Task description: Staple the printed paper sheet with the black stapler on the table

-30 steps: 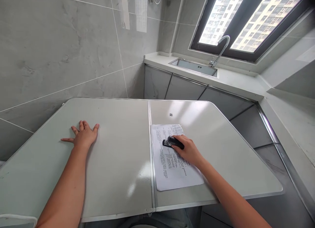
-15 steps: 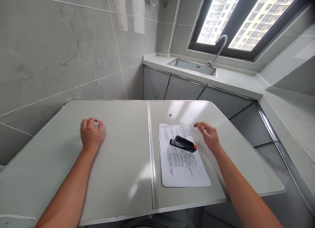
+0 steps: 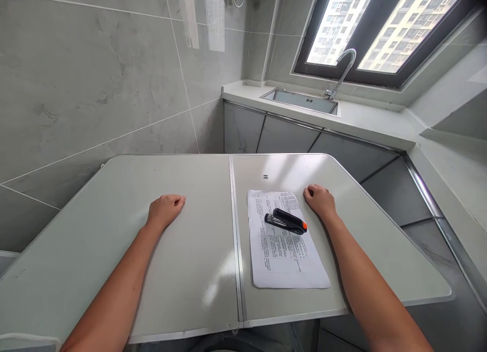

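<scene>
My left hand [image 3: 166, 210] rests on the left half of the table, curled into a loose fist, with nothing visible in it. On the right half, my right hand [image 3: 320, 200] lies with its fingers curled in, just beside the upper right edge of the printed paper [image 3: 277, 266]. Across the upper part of that paper lies a black stapler [image 3: 286, 221] with an orange tip pointing right; neither hand touches it. Two tiny dark strips [image 3: 265, 176], looking like staples, sit on the table beyond the paper.
The pale folding table [image 3: 190, 271] has a metal seam [image 3: 236, 240] down its middle. Behind it runs a white counter [image 3: 376, 122] with a sink [image 3: 300, 101] and a curved faucet [image 3: 342, 73], below a window. A grey tiled wall [image 3: 95, 78] stands at the left.
My left hand has moved right and slightly nearer, its fingers closing into a fist. My right hand has settled onto the table and its fingers have curled in. Paper and stapler stay put.
</scene>
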Motion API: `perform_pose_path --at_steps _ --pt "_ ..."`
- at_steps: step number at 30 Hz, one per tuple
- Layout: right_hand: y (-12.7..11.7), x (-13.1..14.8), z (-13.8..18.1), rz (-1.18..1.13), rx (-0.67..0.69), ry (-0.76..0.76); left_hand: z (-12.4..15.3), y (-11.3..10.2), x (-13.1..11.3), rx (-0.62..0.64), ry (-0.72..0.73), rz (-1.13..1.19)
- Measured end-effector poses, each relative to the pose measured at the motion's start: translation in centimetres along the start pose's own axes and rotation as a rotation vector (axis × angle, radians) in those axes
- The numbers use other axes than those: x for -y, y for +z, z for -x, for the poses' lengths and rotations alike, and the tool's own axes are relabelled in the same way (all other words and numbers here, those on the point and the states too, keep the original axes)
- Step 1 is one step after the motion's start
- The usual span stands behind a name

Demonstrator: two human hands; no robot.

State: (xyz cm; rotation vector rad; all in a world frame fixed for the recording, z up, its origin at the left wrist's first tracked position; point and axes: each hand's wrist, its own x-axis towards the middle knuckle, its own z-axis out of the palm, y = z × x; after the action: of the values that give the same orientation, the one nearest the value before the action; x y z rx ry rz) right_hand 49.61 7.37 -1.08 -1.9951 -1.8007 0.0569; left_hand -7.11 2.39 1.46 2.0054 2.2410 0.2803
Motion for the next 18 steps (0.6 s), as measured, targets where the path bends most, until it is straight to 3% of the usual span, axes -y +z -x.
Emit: perform_pose_path --at_steps 6,8,10,13,18 --pt "-1.6 1.3 0.9 -0.164 0.023 -0.151 0.0 -0.2 -0.1 -0.002 0.002 0.018" --pt "-2.3 2.6 1.6 -0.378 0.189 -0.282 0.0 -0.1 0.0 -0.007 0.000 0.021" --pt "-2.8 4.1 2.2 -0.590 0.468 -0.464 0.0 0.1 0.1 -0.014 0.002 0.030" --pt "-3.1 6.6 3.0 -0.628 0.796 -0.664 0.0 0.3 0.2 -0.021 0.006 0.045" --pt "-2.7 9.6 4.0 -0.602 0.967 -0.779 0.1 0.3 0.2 -0.023 0.001 0.063"
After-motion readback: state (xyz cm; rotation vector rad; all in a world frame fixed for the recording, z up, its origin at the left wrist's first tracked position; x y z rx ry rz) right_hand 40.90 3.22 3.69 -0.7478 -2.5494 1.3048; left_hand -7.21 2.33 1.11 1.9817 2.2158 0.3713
